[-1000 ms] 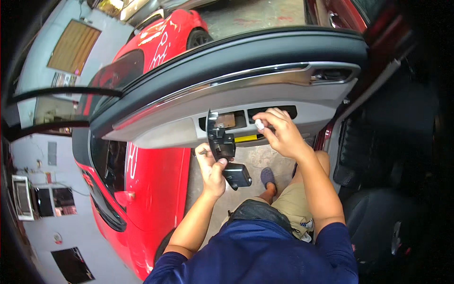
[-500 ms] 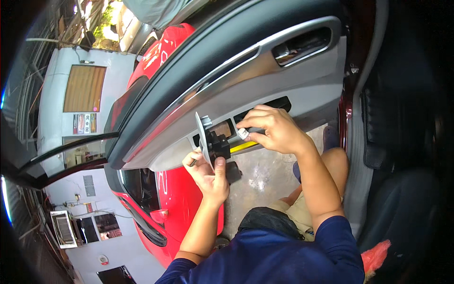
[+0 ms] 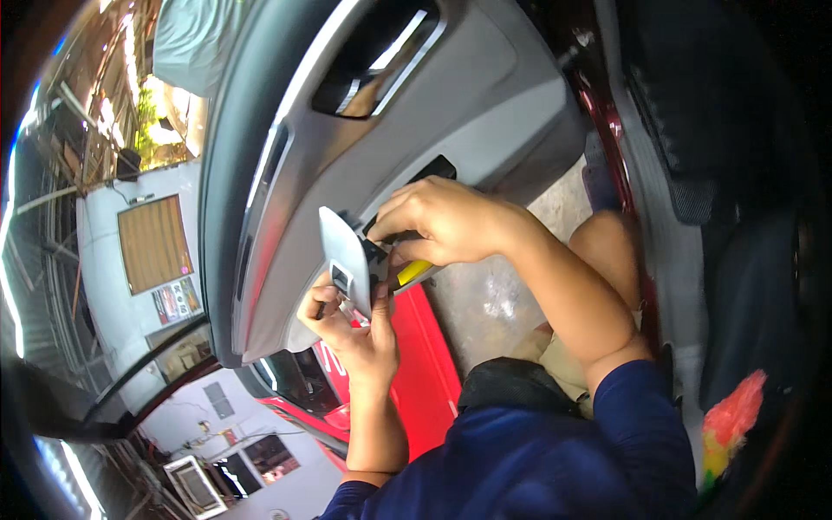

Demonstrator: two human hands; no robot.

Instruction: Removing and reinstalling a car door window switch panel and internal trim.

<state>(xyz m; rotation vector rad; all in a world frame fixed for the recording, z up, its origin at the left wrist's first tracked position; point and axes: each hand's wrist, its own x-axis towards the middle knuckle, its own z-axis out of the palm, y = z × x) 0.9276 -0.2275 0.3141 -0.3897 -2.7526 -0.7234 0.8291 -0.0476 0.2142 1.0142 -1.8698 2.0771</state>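
A grey window switch panel [image 3: 341, 245] with a black switch housing [image 3: 374, 256] behind it is tilted up in front of the car door. My left hand [image 3: 362, 340] grips its lower end between thumb and fingers. Against the back of the housing, my right hand [image 3: 451, 221] is closed with its fingertips pinched together. The white wiring plug it held a moment ago is now hidden by those fingers and the housing. Whether the plug is seated in the housing cannot be seen.
The open door's grey trim [image 3: 494, 139] stands close ahead, with a dark recess [image 3: 433, 169] and door handle [image 3: 381, 56]. Something yellow [image 3: 414, 274] shows below my right hand. A red car [image 3: 425, 347] stands beyond. Right, a black seat [image 3: 754, 312] and a red duster [image 3: 733, 407].
My right hand has brought the white plug left to the back of the switch housing. The panel has turned so its front face shows more. The whole view has swung round.
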